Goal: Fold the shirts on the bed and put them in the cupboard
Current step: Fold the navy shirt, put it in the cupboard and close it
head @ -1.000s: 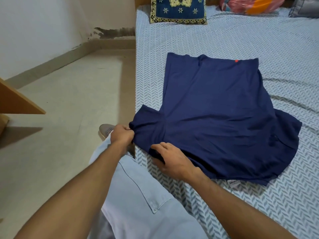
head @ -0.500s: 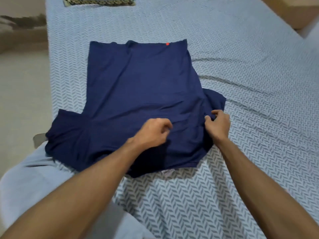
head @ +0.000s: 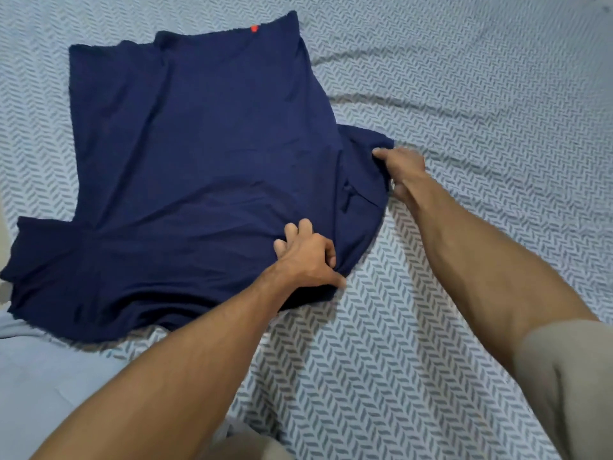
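The navy shirt (head: pixel 199 154) lies spread flat on the bed (head: pixel 464 94), its long axis running from the hem at the far end, where a small red mark (head: pixel 254 28) shows, back toward you, where the shoulders and sleeves lie. Everything turns on the right sleeve (head: pixel 363 167), which sticks out sideways from the body of the shirt toward the open sheet on your right. Both of your hands are on that side; the other sleeve, at the near left corner, lies well away from both hands.

Your right hand (head: pixel 399 169) is the nearer one to the sleeve's outer edge: it sits right at the edge, fingers curled round the cloth and pinching it, though how much fabric it has gathered is hidden under the hand. Your left hand (head: pixel 306 257) rests nearer you, on the shirt just inside its near right edge, fingers bent and bunching the cloth there, thumb stretched along the edge onto the sheet.

From this lie, the fold looks to run leftward: the sleeve would travel from your right hand across toward the middle of the shirt, with the left hand marking the near end of the crease. The cloth is soft and already rippled between your two hands, so it may drag and wrinkle rather than turn over cleanly
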### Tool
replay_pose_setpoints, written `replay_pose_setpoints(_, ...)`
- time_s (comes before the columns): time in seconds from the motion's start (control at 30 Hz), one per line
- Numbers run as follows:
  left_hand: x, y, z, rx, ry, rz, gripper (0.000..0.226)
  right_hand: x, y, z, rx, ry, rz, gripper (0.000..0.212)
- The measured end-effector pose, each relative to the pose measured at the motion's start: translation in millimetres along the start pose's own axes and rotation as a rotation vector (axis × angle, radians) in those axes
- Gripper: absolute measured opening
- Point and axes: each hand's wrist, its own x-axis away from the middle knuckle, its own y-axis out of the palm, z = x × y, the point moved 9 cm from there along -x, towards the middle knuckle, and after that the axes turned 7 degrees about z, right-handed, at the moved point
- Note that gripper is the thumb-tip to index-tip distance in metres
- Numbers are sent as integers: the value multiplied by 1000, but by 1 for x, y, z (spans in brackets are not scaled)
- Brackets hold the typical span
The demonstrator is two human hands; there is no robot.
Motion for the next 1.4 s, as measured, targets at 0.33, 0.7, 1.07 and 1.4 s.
replay_pose_setpoints(0.33,21,8,13,260,150,-174,26,12,-99,40,-435,48,174,21)
replay_pose_setpoints(0.7,2,25,17,104,130,-305,9,6,-101,43,-380,203,88,23)
replay_pose_setpoints(1.07,-8,14,23,282,39,-542,20,11,10,-87,716,-707,83,40)
replay_pose_setpoints(1.4,-179,-146,-40,553,-119,234,15,-94,104,-100,1079,-321,-344,44)
